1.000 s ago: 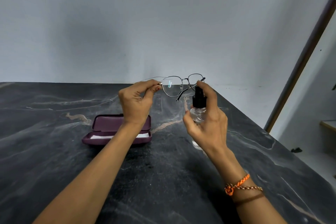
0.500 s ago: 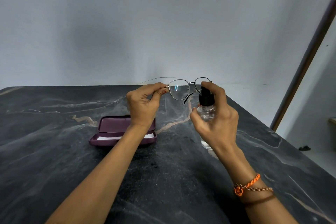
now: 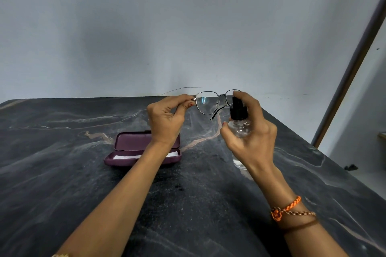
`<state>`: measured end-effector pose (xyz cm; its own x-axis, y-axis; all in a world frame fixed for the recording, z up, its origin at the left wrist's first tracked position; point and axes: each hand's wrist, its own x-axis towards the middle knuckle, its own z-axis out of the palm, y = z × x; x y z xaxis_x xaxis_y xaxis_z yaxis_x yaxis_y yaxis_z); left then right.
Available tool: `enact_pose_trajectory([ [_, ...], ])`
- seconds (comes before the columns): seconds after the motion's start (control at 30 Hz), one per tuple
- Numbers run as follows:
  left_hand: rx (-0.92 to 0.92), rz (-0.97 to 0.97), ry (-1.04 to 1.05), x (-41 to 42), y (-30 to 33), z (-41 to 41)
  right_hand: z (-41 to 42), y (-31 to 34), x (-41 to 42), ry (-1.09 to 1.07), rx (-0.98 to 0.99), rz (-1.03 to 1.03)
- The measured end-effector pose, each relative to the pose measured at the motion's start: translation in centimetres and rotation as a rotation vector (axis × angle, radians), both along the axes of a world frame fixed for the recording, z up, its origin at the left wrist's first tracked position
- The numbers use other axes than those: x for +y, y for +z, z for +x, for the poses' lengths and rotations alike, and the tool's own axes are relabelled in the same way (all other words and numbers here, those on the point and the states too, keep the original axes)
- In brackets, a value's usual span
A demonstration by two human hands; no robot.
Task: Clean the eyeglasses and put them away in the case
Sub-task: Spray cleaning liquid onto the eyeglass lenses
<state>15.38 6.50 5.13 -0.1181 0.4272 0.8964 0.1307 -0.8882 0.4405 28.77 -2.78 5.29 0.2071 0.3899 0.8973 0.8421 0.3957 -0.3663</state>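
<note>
Thin metal-framed eyeglasses (image 3: 206,103) hang in the air above the table, pinched at their left hinge by my left hand (image 3: 166,120). My right hand (image 3: 251,131) grips a small clear spray bottle (image 3: 239,127) with a black pump top, the forefinger lying over the top, right beside the right lens. The purple glasses case (image 3: 125,143) lies open on the dark marble table (image 3: 62,173) behind my left wrist, with a white cloth (image 3: 123,157) inside it. My left forearm hides the case's right part.
A grey wall stands behind the table's far edge. The table's right edge runs diagonally, with a brown door frame (image 3: 351,69) and pale floor beyond it. A braided orange thread bracelet (image 3: 288,209) circles my right wrist.
Hands, glasses and bottle keep the same grips and spacing. The whole scene has drifted a little right and down in view, as my head moved.
</note>
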Motion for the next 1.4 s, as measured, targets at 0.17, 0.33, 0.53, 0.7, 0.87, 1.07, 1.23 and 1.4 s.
enact_pose_trajectory([
  [0.17,0.005,0.003,-0.004,-0.1,0.1,-0.1,-0.3,-0.2,0.0,-0.024,0.019,-0.015],
  [0.33,-0.004,-0.005,-0.013,0.2,0.0,-0.2,0.4,-0.6,0.1,-0.130,0.014,-0.060],
  [0.53,-0.018,-0.017,-0.051,0.5,-0.1,-0.3,2.7,-0.8,0.2,-0.285,0.131,-0.062],
  [0.7,-0.028,-0.017,-0.069,0.5,-0.1,-0.5,3.5,-0.6,0.3,-0.312,0.183,-0.090],
  [0.87,-0.022,-0.009,-0.077,0.4,0.0,-0.5,3.4,-0.4,0.2,-0.273,0.189,-0.066],
  [1.07,-0.025,-0.019,-0.078,0.5,0.0,-0.6,3.3,-0.7,0.3,-0.235,0.248,-0.052],
  [1.23,-0.053,-0.028,-0.076,0.6,0.0,-0.7,3.4,-1.3,0.7,-0.221,0.273,-0.073],
  [1.4,-0.071,-0.042,-0.073,0.6,0.0,-0.8,3.3,-2.7,1.5,-0.144,0.263,-0.197],
])
